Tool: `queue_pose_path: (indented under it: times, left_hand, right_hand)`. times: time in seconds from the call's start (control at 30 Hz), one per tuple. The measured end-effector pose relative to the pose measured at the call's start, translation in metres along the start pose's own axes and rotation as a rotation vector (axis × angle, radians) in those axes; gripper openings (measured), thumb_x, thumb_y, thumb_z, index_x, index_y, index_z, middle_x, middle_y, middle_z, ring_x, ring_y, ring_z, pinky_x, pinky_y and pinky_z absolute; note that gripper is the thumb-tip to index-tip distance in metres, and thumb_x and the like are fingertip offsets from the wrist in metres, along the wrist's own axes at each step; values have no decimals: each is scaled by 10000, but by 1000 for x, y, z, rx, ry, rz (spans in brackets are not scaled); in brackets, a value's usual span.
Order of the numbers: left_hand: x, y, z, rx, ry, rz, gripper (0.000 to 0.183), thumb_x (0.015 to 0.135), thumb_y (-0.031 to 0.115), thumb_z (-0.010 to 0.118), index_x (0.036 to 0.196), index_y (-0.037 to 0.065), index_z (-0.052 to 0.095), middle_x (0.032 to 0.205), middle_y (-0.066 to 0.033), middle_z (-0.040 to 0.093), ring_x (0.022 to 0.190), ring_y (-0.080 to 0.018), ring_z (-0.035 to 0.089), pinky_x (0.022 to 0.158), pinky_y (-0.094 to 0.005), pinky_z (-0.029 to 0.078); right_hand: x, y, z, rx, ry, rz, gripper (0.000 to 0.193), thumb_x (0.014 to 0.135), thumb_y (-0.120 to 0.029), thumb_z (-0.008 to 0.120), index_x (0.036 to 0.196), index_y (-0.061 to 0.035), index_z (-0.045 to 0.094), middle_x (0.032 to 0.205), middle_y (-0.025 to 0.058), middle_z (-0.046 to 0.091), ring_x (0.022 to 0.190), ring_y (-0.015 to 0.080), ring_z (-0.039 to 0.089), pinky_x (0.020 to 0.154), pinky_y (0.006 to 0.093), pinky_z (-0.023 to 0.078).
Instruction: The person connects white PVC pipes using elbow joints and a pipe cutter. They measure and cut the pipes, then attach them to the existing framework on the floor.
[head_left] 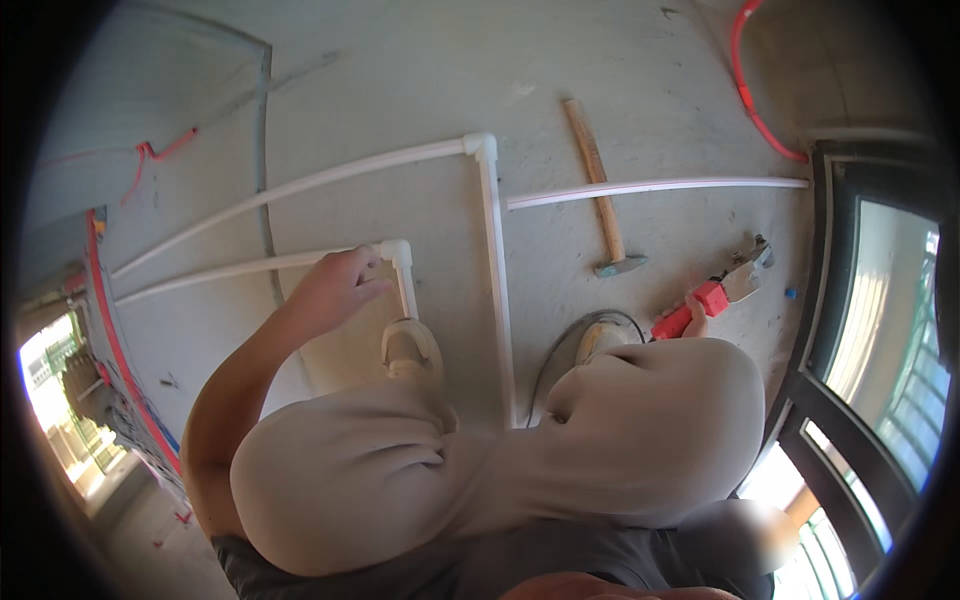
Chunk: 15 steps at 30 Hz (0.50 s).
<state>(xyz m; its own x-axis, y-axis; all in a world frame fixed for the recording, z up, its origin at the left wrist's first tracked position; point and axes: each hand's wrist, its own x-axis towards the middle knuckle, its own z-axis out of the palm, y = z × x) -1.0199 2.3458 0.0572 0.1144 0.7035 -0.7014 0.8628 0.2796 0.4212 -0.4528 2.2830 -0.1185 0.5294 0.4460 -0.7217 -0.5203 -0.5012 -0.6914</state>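
My left hand (342, 292) is beside a white pipe elbow (396, 250), its fingers loosely bent and the thumb apart, with nothing visible between them. Whether the fingertips touch the elbow or the white pipe (230, 274) running left from it, I cannot tell. A shorter piece of pipe (406, 288) runs from this elbow down toward my left shoe. On the right, partly hidden by my knee, my right hand (698, 318) is closed around the red handle of a pipe welding tool (710, 297). Its metal head points up and to the right, and a dark cord curves away near my shoe.
A second, larger run of white pipe (300, 183) turns at another elbow (481, 146). A loose white pipe (660, 187) lies across the wooden handle of a hammer (592, 155). Red conduit (745, 85) and a dark-framed glass door (835, 280) are at the right.
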Motion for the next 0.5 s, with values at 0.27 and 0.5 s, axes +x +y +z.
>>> queue_pose_path:
  times: [0.27, 0.5]
  left_hand:
    - [-9, -38, 37, -258, -5, -49, 366, 926, 297, 770, 868, -1, 565, 690, -104, 548, 638, -227, 494, 602, -398, 434]
    - [35, -38, 45, -1115, -261, -241, 184, 912, 136, 730, 1012, 29, 617, 959, -43, 581, 842, -172, 592, 653, -341, 496]
  right_hand:
    - [-18, -28, 1, -511, 54, -19, 286, 924, -369, 667, 892, -90, 609, 676, 43, 592, 516, 157, 545, 487, 320, 430]
    - [-34, -49, 12, -995, 49, 20, 350, 931, -429, 683, 907, -86, 623, 681, 43, 612, 493, 155, 543, 460, 313, 414]
